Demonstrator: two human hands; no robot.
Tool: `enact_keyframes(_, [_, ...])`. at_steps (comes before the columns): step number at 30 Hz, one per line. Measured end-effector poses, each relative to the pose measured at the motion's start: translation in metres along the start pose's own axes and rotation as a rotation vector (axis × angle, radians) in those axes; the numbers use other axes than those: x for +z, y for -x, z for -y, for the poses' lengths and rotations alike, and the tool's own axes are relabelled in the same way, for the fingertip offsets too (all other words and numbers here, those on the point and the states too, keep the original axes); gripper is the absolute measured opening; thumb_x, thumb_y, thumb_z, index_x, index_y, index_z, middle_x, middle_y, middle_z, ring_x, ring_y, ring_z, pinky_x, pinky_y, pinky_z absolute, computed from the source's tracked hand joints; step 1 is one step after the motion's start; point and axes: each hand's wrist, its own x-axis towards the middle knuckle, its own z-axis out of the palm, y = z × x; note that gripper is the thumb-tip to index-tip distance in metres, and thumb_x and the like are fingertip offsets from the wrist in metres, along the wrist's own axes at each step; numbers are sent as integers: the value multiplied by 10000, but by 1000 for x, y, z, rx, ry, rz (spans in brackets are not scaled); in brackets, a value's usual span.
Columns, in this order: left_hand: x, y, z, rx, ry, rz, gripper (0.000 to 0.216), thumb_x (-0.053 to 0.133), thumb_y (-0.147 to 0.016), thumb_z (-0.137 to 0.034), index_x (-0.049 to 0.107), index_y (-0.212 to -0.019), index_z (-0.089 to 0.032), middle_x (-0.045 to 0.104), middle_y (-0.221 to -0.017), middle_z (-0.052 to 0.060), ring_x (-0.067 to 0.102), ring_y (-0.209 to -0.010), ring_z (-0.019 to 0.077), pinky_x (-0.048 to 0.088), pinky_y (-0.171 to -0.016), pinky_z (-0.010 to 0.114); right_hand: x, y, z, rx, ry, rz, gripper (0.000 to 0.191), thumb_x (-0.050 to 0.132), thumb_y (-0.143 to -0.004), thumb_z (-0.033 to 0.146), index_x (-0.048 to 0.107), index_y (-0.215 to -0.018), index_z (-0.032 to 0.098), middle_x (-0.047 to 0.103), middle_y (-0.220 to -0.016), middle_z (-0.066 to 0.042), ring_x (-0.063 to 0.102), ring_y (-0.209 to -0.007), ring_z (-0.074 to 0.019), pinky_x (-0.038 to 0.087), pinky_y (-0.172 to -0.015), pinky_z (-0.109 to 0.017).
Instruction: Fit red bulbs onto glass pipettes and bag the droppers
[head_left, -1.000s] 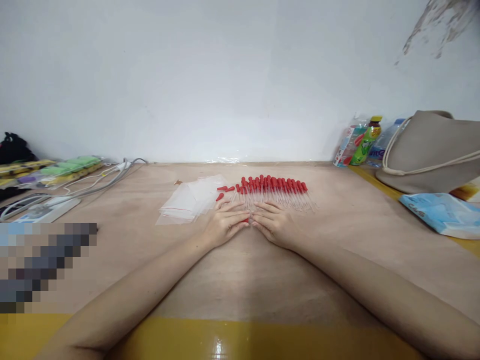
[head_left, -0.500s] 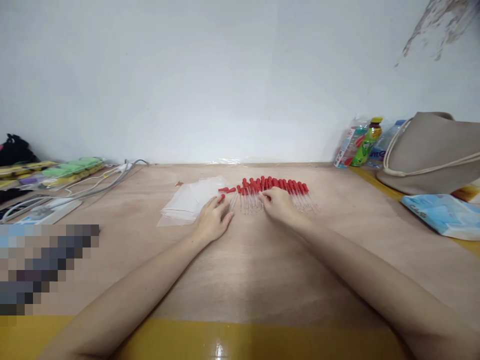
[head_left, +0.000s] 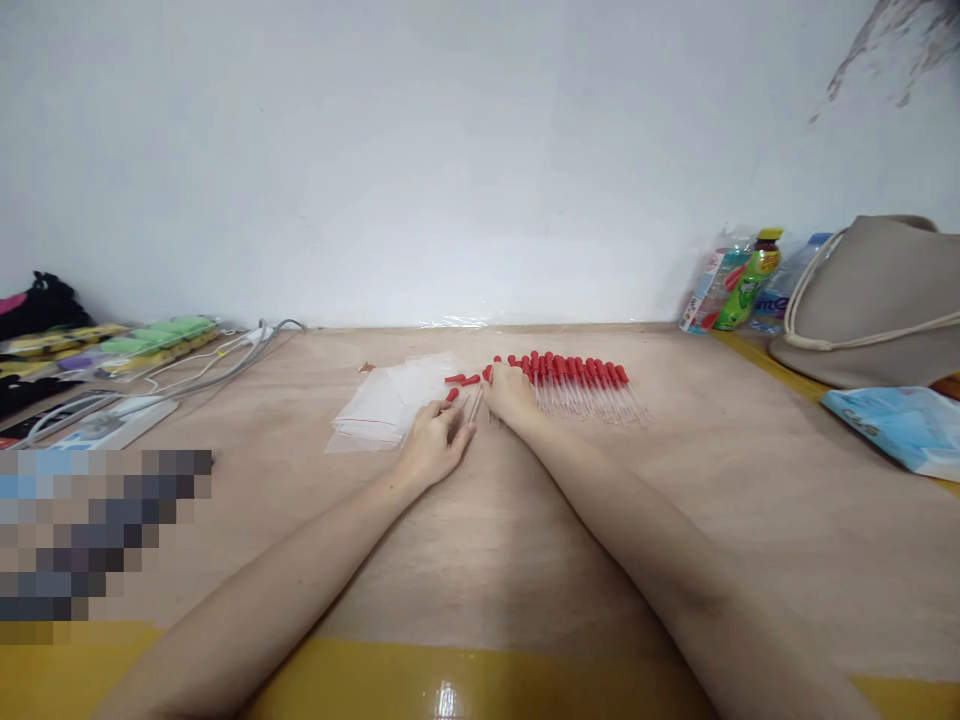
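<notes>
- Across the middle of the surface (head_left: 465,560), red-capped clear tubes (head_left: 570,372) lie in a row, caps toward the wall (head_left: 480,200), long axes slanting back toward the person
- The right hand (head_left: 513,395) is nearer, bent over the row's left end, most tubes to its right; whether it grips one, I cannot tell
- The left hand (head_left: 433,442) rests beside that end, thumb and fingers apart, a red cap (head_left: 452,395) just beyond its fingertips
- Flat clear bags (head_left: 375,400) lie left, contents not discernible
- Far left, a clear packet (head_left: 161,337) holds green and yellow pieces
</notes>
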Motion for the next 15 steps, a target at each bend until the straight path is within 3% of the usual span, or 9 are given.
enact_keyframes(8, [-3,-21,18,-68,-130,-54,313,387,-849,-216,599,-1073,-164,590,-1049,98,501,-1004,230,394,-902,380,-3,12,19,-47,57,75,259,485,-786,388,631,-854,185,653,-873,-100,607,-857,-249,450,-678,-331])
enact_keyframes(12, [-7,-28,29,-62,-232,105,359,362,-868,-241,511,-1193,-275,486,-1275,56,394,-1178,255,307,-949,467,-3,20,30,-71,71,144,264,534,-726,387,643,-861,189,660,-852,-94,617,-828,-255,455,-657,-334])
enact_keyframes(15, [-8,-28,32,-53,-208,204,349,349,-879,-265,484,-1198,-310,519,-1252,37,409,-1182,248,191,-980,551,-5,25,33,-88,81,196,277,567,-691,368,643,-884,185,661,-865,-97,618,-823,-252,457,-648,-327])
